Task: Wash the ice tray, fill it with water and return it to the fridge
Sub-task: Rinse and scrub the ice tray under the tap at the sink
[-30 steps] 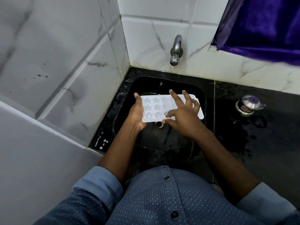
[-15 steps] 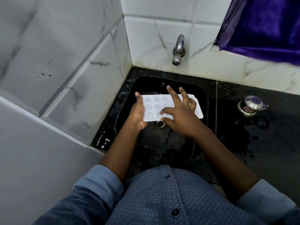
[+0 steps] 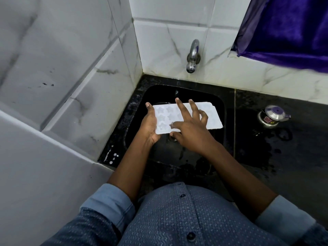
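Note:
A white ice tray point(image 3: 212, 115) with star-shaped cups is held level over the black sink point(image 3: 219, 103). My left hand point(image 3: 150, 126) grips its left end, thumb along the edge. My right hand point(image 3: 190, 128) lies on top of the tray with fingers spread, the forefinger bent down into a cup near the front row and the thumb under the front edge. The right hand hides the tray's middle. A chrome tap point(image 3: 192, 56) sticks out of the back wall above the sink; I see no stream of water from it.
White marble-look tiled walls point(image 3: 79, 71) close in the left and the back. A wet black counter point(image 3: 276, 153) runs to the right, with a small steel lidded pot point(image 3: 272, 116) on it. A purple curtain point(image 3: 291, 29) hangs at the upper right.
My right hand has slid leftward across the tray, its forefinger moving from cup to cup. The left hand keeps its grip on the tray's left end.

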Available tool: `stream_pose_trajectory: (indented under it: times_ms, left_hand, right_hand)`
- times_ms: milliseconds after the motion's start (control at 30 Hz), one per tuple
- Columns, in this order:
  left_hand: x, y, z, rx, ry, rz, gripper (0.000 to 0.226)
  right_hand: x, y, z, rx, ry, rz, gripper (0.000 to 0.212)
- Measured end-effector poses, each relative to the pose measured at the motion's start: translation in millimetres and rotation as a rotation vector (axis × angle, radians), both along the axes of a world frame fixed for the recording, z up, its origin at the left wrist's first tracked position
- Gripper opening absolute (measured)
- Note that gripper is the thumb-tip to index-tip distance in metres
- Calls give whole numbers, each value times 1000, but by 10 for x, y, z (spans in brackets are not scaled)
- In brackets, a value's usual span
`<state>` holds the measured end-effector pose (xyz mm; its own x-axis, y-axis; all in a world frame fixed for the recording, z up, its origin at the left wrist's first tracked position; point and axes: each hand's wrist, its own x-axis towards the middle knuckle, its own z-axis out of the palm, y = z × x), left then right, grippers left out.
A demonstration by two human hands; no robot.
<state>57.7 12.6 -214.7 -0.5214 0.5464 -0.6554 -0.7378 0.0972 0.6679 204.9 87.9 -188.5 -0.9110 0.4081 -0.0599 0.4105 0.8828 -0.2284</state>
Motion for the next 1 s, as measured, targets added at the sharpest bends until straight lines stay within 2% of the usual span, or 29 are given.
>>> stream_pose_trajectory:
  times_ms: [200, 367, 500, 800, 1000]
  left_hand:
    - [47, -1, -34, -12, -4, -20, 88]
    - [17, 14, -3, -7, 14, -7, 94]
    - [22, 41, 4, -23, 42, 1, 90]
    - [22, 46, 30, 32, -32, 20, 93]
    - [23, 47, -29, 8, -8, -2, 89]
  right_hand:
    - [-9, 20, 13, -41, -29, 7, 27]
    - [1, -30, -44, 16, -14, -7, 27]
    - [-23, -7, -29, -13, -21, 4, 26]
    - [1, -27, -85, 5, 13, -17, 25]
    - [-22, 73, -62, -22, -12, -27, 24]
